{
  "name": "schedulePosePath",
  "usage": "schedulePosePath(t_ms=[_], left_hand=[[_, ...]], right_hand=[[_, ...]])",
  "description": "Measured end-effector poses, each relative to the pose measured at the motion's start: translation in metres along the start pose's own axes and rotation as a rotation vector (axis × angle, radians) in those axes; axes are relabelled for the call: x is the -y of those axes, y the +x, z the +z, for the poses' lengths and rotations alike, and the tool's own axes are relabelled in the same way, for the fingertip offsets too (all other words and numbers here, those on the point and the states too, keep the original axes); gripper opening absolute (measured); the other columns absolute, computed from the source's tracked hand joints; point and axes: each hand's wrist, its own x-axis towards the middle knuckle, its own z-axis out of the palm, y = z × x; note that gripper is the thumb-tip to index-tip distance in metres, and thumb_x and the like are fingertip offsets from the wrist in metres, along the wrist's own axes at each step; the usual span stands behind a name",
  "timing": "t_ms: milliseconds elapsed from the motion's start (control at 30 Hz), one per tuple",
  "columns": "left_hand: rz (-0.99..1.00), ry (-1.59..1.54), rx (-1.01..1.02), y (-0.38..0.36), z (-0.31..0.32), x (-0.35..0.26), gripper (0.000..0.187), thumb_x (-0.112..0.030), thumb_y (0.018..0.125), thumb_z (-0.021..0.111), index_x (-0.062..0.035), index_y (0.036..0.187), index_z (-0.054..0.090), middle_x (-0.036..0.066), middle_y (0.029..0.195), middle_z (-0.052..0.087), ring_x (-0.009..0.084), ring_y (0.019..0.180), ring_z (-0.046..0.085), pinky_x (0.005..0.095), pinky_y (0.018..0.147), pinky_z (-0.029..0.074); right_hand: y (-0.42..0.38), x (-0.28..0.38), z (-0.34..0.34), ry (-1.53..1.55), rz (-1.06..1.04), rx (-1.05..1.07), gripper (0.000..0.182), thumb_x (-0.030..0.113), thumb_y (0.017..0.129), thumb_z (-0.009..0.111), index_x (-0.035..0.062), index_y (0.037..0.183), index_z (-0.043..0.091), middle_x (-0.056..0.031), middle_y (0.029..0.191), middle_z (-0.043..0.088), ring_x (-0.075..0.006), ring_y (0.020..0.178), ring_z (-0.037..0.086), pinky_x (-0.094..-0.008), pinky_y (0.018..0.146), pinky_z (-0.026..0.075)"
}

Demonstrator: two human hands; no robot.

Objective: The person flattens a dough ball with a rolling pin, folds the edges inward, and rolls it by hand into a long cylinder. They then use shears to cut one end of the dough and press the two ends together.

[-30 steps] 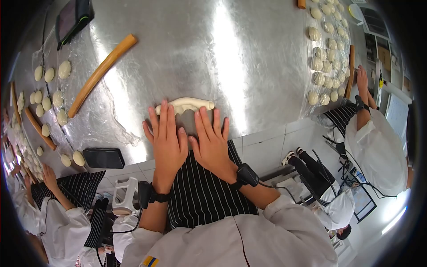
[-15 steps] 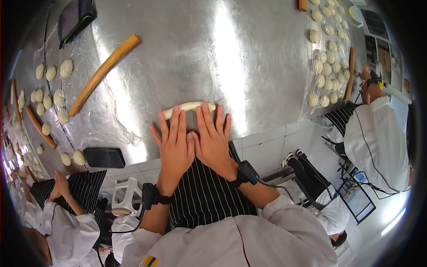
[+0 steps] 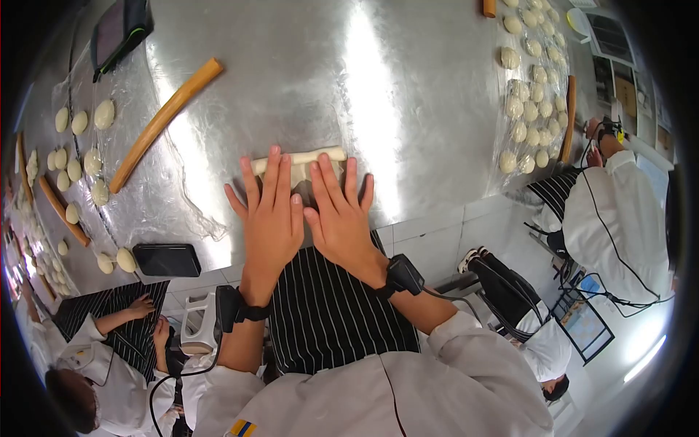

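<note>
A pale rope of dough (image 3: pixel 300 157) lies crosswise on the steel table, nearly straight. My left hand (image 3: pixel 271 222) rests flat on its left part, fingers stretched forward and thumb out to the side. On the right part lies my right hand (image 3: pixel 342 218), also flat, with its fingertips at the dough and its fingers spread. Between the two hands a short length of the rope shows. Its portions under the fingers are hidden. Neither hand grips anything.
A wooden rolling pin (image 3: pixel 166 124) lies left on plastic film (image 3: pixel 156 204), near several dough balls (image 3: pixel 104 114). A black phone (image 3: pixel 167 260) sits at the front edge. More dough balls (image 3: pixel 537 93) lie on the right. People work on both sides.
Both hands have slid forward over the table and the dough has rolled with them. The rope looks straighter, and my hands are slightly farther apart. The left co-worker's hands have separated.
</note>
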Motion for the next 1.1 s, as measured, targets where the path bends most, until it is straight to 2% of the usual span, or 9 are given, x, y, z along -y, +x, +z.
schedulePosePath(t_ms=[200, 300, 433, 667, 767, 833, 967, 1033, 1100], left_hand=[[0.024, 0.025, -0.082, 0.039, -0.004, 0.008, 0.062, -0.027, 0.108, 0.048, -0.0083, 0.167, 0.044, 0.004, 0.180, 0.030, 0.0490, 0.167, 0.010, 0.0790, 0.124, -0.002], [-0.002, 0.024, -0.072, 0.043, -0.010, 0.005, 0.061, -0.028, 0.108, 0.048, -0.0087, 0.167, 0.044, 0.004, 0.180, 0.031, 0.0499, 0.166, 0.010, 0.0792, 0.124, -0.003], [0.012, 0.038, -0.032, 0.026, -0.006, -0.002, 0.062, -0.024, 0.109, 0.045, -0.0111, 0.169, 0.041, 0.005, 0.180, 0.030, 0.0488, 0.167, 0.004, 0.0760, 0.125, -0.007], [0.039, 0.052, -0.055, 0.051, -0.006, 0.008, 0.059, -0.032, 0.110, 0.045, -0.0154, 0.167, 0.046, 0.001, 0.180, 0.030, 0.0505, 0.166, 0.009, 0.0791, 0.123, -0.007], [0.031, 0.081, -0.075, 0.052, -0.004, 0.008, 0.059, -0.032, 0.110, 0.045, -0.0168, 0.167, 0.045, 0.001, 0.181, 0.028, 0.0518, 0.166, 0.008, 0.0793, 0.123, -0.008], [0.026, 0.096, -0.077, 0.046, 0.000, 0.007, 0.060, -0.032, 0.110, 0.045, -0.0175, 0.168, 0.045, 0.001, 0.181, 0.027, 0.0525, 0.166, 0.008, 0.0793, 0.122, -0.008], [0.047, 0.058, -0.104, 0.040, -0.004, -0.003, 0.061, -0.026, 0.107, 0.052, -0.0210, 0.168, 0.045, 0.000, 0.181, 0.027, 0.0525, 0.166, 0.009, 0.0811, 0.121, -0.007], [0.069, 0.051, -0.075, 0.043, -0.012, -0.011, 0.062, -0.025, 0.106, 0.055, -0.0224, 0.168, 0.046, 0.000, 0.181, 0.028, 0.0512, 0.166, 0.009, 0.0819, 0.121, -0.006], [0.149, 0.046, -0.043, 0.053, -0.014, -0.016, 0.060, -0.024, 0.104, 0.062, -0.0241, 0.163, 0.052, 0.000, 0.179, 0.032, 0.0480, 0.166, 0.014, 0.0828, 0.121, -0.002]], right_hand=[[0.042, -0.005, 0.000, -0.046, 0.001, -0.069, 0.067, 0.035, 0.108, 0.056, 0.0042, 0.167, 0.043, -0.0135, 0.177, 0.035, -0.0471, 0.165, 0.020, -0.0738, 0.126, 0.004], [0.040, -0.003, -0.002, -0.004, 0.067, -0.069, 0.066, 0.033, 0.108, 0.057, 0.0040, 0.166, 0.044, -0.0140, 0.177, 0.035, -0.0478, 0.164, 0.020, -0.0736, 0.126, 0.005], [0.013, -0.003, 0.004, 0.024, 0.021, -0.081, 0.067, 0.032, 0.107, 0.058, 0.0037, 0.166, 0.044, -0.0146, 0.177, 0.035, -0.0482, 0.164, 0.020, -0.0731, 0.126, 0.006], [0.044, -0.007, -0.003, -0.037, 0.019, -0.073, 0.069, 0.030, 0.105, 0.060, 0.0042, 0.167, 0.042, -0.0154, 0.177, 0.033, -0.0476, 0.163, 0.023, -0.0731, 0.126, 0.013], [0.032, -0.007, 0.000, -0.029, 0.023, -0.039, 0.071, 0.032, 0.105, 0.061, 0.0045, 0.168, 0.040, -0.0154, 0.178, 0.031, -0.0477, 0.164, 0.022, -0.0724, 0.126, 0.013], [0.019, -0.004, 0.004, 0.033, 0.006, -0.041, 0.070, 0.028, 0.107, 0.058, 0.0033, 0.169, 0.037, -0.0210, 0.179, 0.026, -0.0537, 0.164, 0.012, -0.0715, 0.127, 0.008], [0.000, -0.010, -0.006, 0.102, 0.101, -0.056, 0.069, 0.025, 0.106, 0.059, 0.0033, 0.168, 0.039, -0.0254, 0.179, 0.023, -0.0560, 0.164, 0.008, -0.0699, 0.128, 0.007], [-0.009, -0.017, -0.012, 0.072, 0.120, -0.110, 0.067, 0.028, 0.107, 0.058, 0.0053, 0.168, 0.041, -0.0227, 0.178, 0.026, -0.0559, 0.163, 0.015, -0.0692, 0.128, 0.009], [-0.011, -0.022, -0.011, 0.029, 0.084, -0.099, 0.068, 0.027, 0.107, 0.058, 0.0027, 0.168, 0.040, -0.0239, 0.178, 0.025, -0.0553, 0.163, 0.015, -0.0685, 0.128, 0.009]])
